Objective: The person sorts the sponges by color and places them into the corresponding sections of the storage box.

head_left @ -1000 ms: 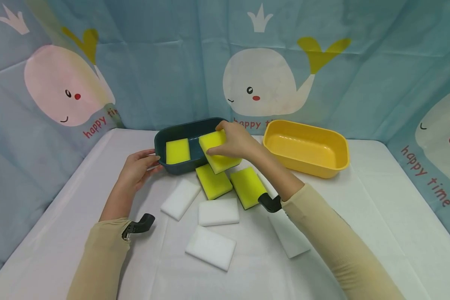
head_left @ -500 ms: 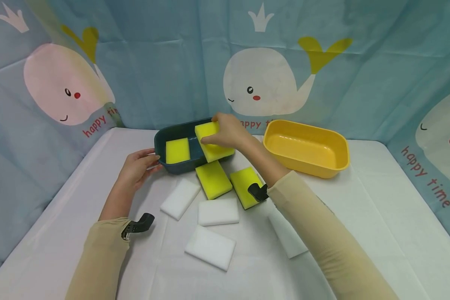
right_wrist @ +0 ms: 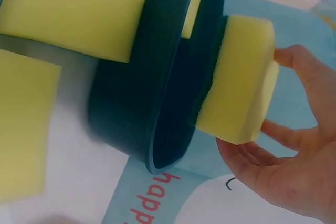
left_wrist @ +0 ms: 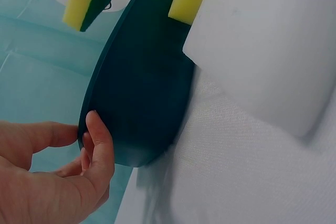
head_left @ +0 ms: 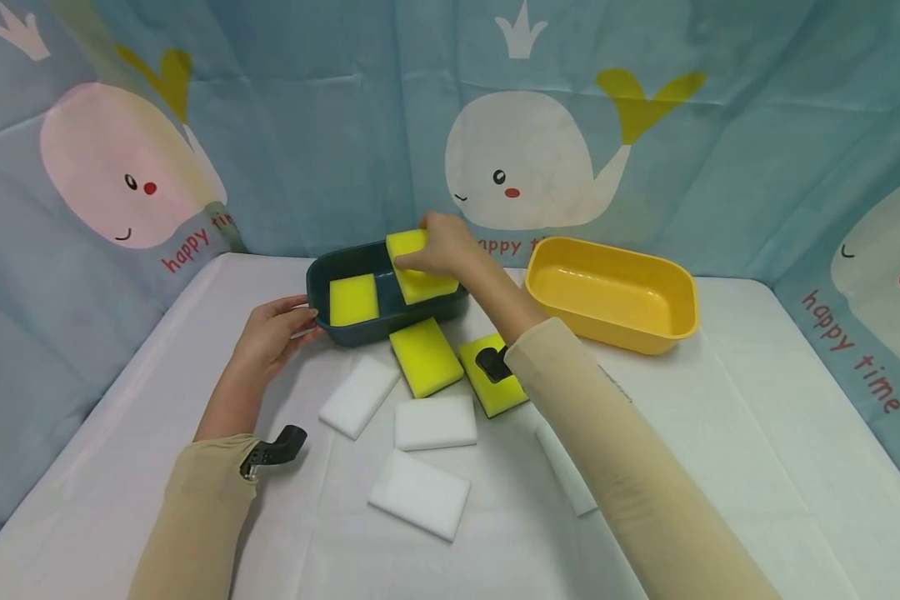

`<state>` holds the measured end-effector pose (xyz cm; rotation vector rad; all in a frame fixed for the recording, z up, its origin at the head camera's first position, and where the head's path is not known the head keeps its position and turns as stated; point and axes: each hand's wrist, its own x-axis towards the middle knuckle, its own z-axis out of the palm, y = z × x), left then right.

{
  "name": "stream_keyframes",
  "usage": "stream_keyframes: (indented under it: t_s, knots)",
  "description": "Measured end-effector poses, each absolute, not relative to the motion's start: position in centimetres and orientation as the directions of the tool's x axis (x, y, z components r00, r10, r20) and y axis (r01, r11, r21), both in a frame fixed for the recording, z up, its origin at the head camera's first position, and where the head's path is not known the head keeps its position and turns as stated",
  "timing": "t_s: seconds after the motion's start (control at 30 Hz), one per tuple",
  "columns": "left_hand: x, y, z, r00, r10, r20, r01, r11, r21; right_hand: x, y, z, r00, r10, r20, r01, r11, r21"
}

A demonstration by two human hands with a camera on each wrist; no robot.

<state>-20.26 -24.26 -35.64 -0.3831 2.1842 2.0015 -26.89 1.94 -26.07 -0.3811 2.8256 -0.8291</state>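
Observation:
My right hand (head_left: 450,248) holds a yellow sponge (head_left: 417,287) over the right part of a dark teal tub (head_left: 363,333). In the right wrist view, the green scouring side of this sponge (right_wrist: 239,77) faces the tub, with the thumb and fingers on its opposite edges. At the tub's left end, my left hand (head_left: 273,337) pinches the rim; the left wrist view shows thumb and fingers (left_wrist: 100,145) on either side of the wall. Another yellow sponge (head_left: 353,300) lies inside, toward the left. Two more yellow sponges, one left (head_left: 426,358) and one right (head_left: 495,393), lie in front.
A yellow tub (head_left: 611,333) stands to the right. Several white pads lie on the white tablecloth, among them a slanted pad (head_left: 360,396), a middle pad (head_left: 436,422) and a near pad (head_left: 420,494). My right sleeve partly covers another white pad (head_left: 562,471). A whale-print curtain (head_left: 330,150) hangs behind.
My right hand has carried its yellow sponge back and slightly left, from the tub's front right edge to over its inside. The left hand stays on the rim.

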Motion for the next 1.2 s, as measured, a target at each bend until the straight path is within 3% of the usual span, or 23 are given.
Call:
stream_keyframes:
  t_s: [0.6, 1.2]
  knots:
    - [-20.4, -24.3, -35.4, -0.952, -0.098, -0.290, -0.299, 0.089, 0.950, -29.2, 0.2, -28.0, -0.954, -0.261, -0.150, -0.152, 0.848, -0.508]
    - [-20.5, -24.2, -35.7, -0.950, -0.102, -0.295, -0.304, 0.090, 0.948, -29.4, 1.0, -28.9, -0.944, -0.305, -0.127, -0.177, 0.791, -0.585]
